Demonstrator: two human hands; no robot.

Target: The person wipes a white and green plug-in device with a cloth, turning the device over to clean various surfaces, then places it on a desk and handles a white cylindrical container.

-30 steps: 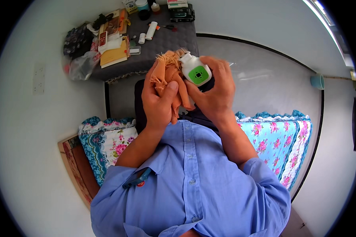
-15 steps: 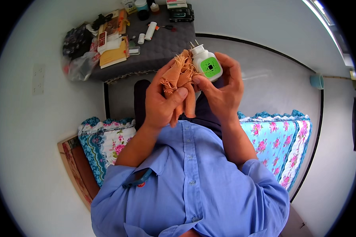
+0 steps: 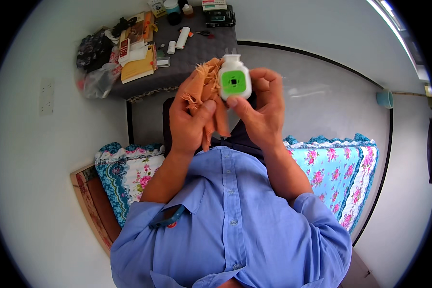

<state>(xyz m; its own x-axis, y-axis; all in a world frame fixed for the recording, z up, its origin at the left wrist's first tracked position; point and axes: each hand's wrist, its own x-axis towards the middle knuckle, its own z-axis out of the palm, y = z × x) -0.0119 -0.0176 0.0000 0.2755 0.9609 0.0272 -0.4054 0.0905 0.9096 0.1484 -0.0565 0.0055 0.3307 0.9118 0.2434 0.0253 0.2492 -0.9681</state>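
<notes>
Between my hands, above my lap, is a small white plug-in device (image 3: pixel 234 81) with a green square face and metal prongs pointing away from me. My right hand (image 3: pixel 261 108) is closed on its right side, thumb at the lower edge of the green face. A bunched orange-brown cloth (image 3: pixel 204 91) with frayed edges is gripped in my left hand (image 3: pixel 188 117), the thumb pressed over it. The cloth's upper part touches or nearly touches the device's left side, and its loose ends hang toward my shirt. The fingers behind the device are partly hidden.
Ahead stands a table with a dark grey quilted cover (image 3: pixel 192 60), holding a white tube (image 3: pixel 182 38), scissors (image 3: pixel 204 33), a yellow envelope (image 3: pixel 138 69) and a clear plastic bag (image 3: pixel 98 84). Floral fabric (image 3: pixel 331 168) lies on both sides of me. A blue-green bucket (image 3: pixel 384 99) is far right.
Both hands have shifted slightly left with the cloth and the device. The device has turned more upright, its green face now squarer to me.
</notes>
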